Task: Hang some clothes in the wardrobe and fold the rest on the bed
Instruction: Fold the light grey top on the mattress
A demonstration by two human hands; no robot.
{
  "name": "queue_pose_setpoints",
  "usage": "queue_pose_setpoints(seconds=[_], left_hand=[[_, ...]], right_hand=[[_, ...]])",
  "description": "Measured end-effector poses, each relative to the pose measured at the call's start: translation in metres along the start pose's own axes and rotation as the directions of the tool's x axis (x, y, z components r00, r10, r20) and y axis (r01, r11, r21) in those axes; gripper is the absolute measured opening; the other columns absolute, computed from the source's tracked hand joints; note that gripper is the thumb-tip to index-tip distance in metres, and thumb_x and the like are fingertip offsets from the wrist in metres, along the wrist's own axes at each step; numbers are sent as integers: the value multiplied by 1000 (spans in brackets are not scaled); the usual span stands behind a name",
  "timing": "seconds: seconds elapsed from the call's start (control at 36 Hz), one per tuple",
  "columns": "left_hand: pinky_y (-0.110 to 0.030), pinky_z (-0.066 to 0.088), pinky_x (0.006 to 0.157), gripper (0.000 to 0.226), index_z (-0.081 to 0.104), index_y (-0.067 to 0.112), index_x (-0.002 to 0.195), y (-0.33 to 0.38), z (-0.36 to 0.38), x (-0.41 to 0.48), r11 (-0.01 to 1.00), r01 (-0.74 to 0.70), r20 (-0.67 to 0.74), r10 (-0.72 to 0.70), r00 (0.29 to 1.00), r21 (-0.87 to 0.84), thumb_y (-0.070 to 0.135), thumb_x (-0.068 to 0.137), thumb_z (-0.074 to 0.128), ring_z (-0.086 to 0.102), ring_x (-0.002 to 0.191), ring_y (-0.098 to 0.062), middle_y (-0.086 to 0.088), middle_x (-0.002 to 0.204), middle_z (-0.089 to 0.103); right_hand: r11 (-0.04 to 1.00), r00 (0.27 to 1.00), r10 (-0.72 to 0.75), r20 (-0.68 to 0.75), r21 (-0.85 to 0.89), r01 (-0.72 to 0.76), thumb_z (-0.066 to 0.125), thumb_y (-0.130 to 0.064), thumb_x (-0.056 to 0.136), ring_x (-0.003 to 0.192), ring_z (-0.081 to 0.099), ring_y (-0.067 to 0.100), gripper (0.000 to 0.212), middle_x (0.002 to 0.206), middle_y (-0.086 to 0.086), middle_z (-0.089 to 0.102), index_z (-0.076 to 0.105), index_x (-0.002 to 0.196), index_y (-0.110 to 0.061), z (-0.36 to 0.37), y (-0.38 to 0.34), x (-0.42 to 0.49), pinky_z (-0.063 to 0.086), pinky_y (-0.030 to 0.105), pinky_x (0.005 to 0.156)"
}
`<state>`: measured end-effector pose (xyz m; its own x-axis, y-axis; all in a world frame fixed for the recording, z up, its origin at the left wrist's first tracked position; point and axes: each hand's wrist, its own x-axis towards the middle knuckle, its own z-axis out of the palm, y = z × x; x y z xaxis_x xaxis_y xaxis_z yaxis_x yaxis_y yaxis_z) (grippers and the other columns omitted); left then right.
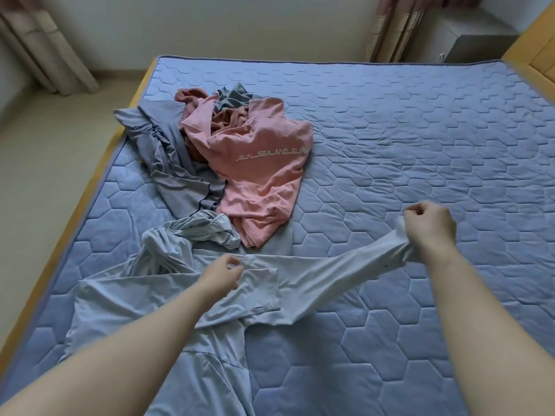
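Observation:
A pale blue long-sleeved garment [168, 298] lies spread on the near part of the blue quilted bed [420, 145]. My right hand [428, 225] grips the cuff of its sleeve and holds the sleeve stretched out to the right, lifted off the bed. My left hand [220, 273] pinches the fabric near the chest pocket. Behind it lies a pink T-shirt [261, 169] with white lettering, a grey-blue garment [174, 163] to its left, and a brownish-pink piece [228, 118] bunched at the far end of the pile.
The bed's wooden frame [75, 199] runs along the left edge, with floor beyond. Curtains [45, 46] hang at the far left and far right. A white cabinet [468, 40] stands behind the bed's right corner, beside a wooden headboard [537, 49].

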<state>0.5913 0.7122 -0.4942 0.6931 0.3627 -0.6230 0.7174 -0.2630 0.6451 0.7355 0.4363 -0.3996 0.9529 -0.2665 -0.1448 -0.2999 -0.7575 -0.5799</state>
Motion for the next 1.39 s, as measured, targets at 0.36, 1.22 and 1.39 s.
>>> queue_pose_setpoints(seconds=[0.36,1.22,1.39], left_hand=[[-25,38,60,23,54,16,94,-59,-91,-1,821,109,-62,-173,983,-560,31,100,36,57,66,-15,-3,78,59],[-34,36,98,75,36,19,135,-268,-141,94,957,277,-337,-291,896,-90,37,74,75,43,123,-29,-12,135,41],[-30,37,74,19,53,13,101,-274,-161,97,959,272,-396,-220,892,80,7,83,51,55,101,-33,-17,108,62]], right_hand=[[899,867,-247,433,437,38,54,-12,89,78,50,16,4,76,-3,51,51,90,-13,158,-127,-122,39,26,63],[987,594,69,802,31,-155,53,-15,90,94,49,15,25,103,3,54,54,115,-10,425,-45,-262,34,21,77],[988,557,82,827,5,-153,55,-15,90,91,47,15,18,99,3,53,53,108,-11,432,-39,-257,35,22,75]])
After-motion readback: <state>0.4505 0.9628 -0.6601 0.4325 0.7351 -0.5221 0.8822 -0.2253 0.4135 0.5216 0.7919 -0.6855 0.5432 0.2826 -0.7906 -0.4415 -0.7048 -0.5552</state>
